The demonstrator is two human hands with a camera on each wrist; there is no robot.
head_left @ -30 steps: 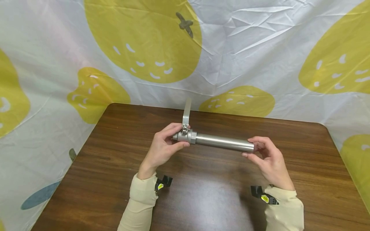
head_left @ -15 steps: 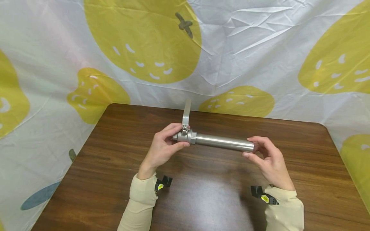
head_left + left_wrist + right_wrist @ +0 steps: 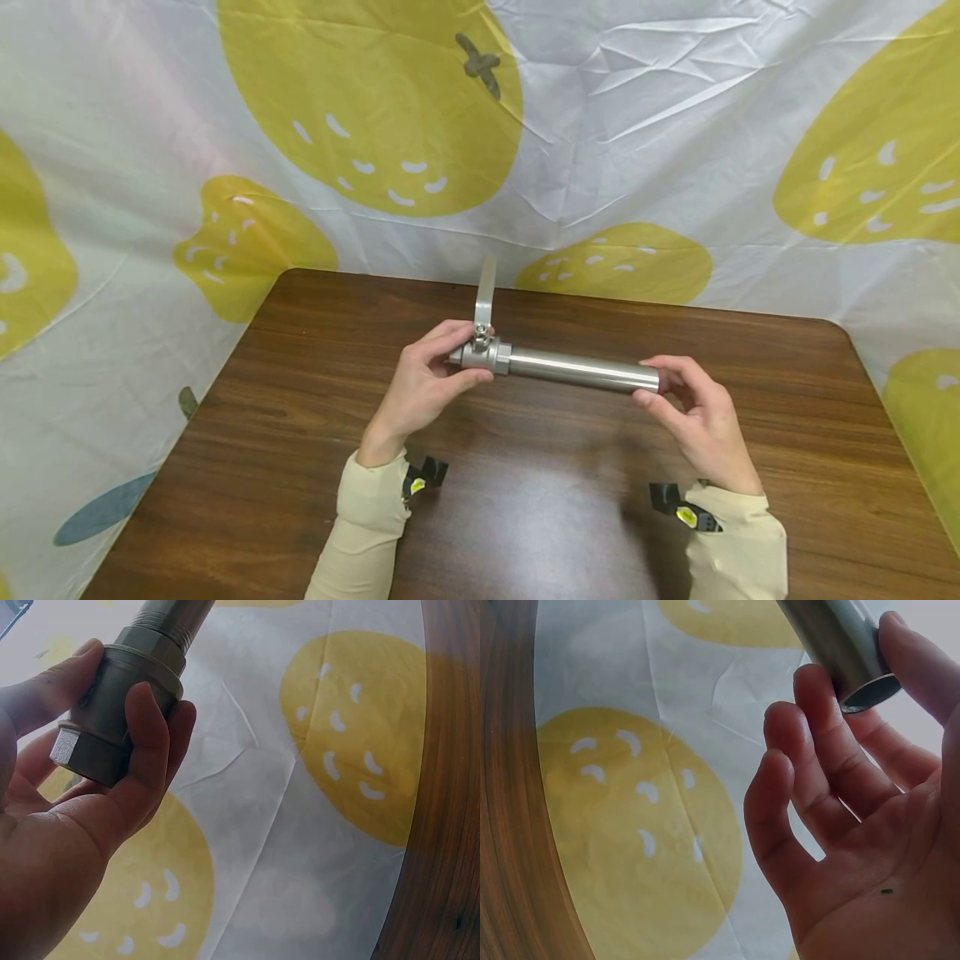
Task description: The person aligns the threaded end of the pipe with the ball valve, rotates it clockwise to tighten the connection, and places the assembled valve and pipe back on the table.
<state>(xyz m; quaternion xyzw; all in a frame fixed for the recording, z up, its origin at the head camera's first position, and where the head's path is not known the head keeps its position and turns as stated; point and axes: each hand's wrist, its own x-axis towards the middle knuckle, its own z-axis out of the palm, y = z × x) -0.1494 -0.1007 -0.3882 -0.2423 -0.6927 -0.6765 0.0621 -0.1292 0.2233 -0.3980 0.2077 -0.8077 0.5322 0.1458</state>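
the left hand (image 3: 420,385) curls its fingers and thumb round the metal valve (image 3: 480,353) at one end of a shiny pipe (image 3: 577,370). the right hand (image 3: 693,417) pinches the pipe's open end between thumb and fingertips. the pipe is held level, just above the brown desk (image 3: 525,492), nearer its far edge. a flat handle (image 3: 485,292) sticks up from the valve, toward the far edge.

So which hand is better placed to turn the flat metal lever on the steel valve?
Right, probably. The left hand grips the steel valve body under the flat metal lever; the right hand only pinches the steel pipe end and could let go.
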